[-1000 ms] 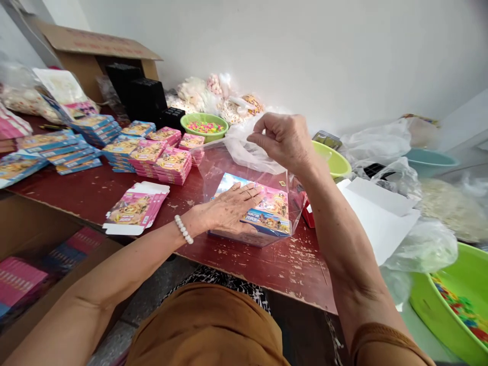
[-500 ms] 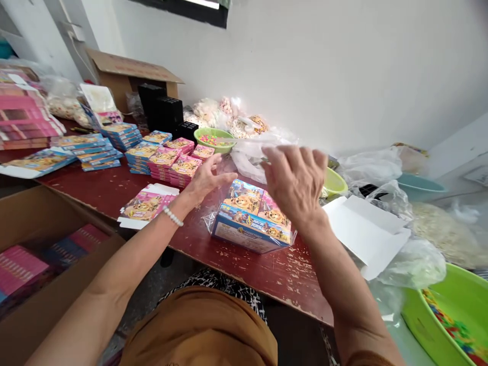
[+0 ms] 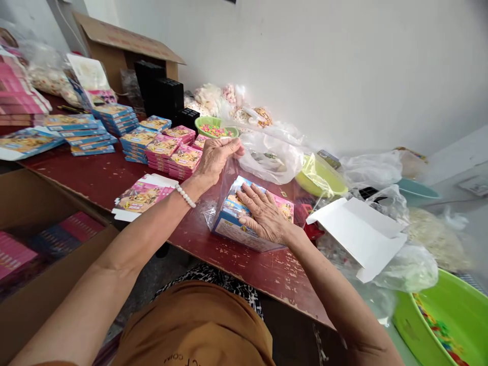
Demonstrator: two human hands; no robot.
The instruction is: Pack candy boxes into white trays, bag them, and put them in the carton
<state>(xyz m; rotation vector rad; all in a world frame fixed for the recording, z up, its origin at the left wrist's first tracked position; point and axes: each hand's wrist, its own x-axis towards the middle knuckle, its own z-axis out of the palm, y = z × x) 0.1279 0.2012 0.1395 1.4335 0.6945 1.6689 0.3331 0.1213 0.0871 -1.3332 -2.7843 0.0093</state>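
A person's right hand [image 3: 265, 213] lies spread flat, its grip open, on a blue-and-pink printed box [image 3: 249, 236] inside a clear plastic bag [image 3: 213, 211], near the front edge of a worn red tabletop [image 3: 208, 236] whose paint is chipped to a pale layer. The left hand [image 3: 218, 157], a beaded bracelet [image 3: 185, 195] at its wrist, has its grip closed on the bag's raised film. To the left stand stacks of small pink cartons [image 3: 185, 157] and blue cartons [image 3: 91, 134], with an open cardboard box [image 3: 125, 43] behind, against a plain pale wall [image 3: 324, 66]. Green basins [image 3: 457, 310], plastic bags and an unfolded white carton [image 3: 362, 234] crowd the right side. A large open carton [image 3: 49, 284] sits below the tabletop, at left.
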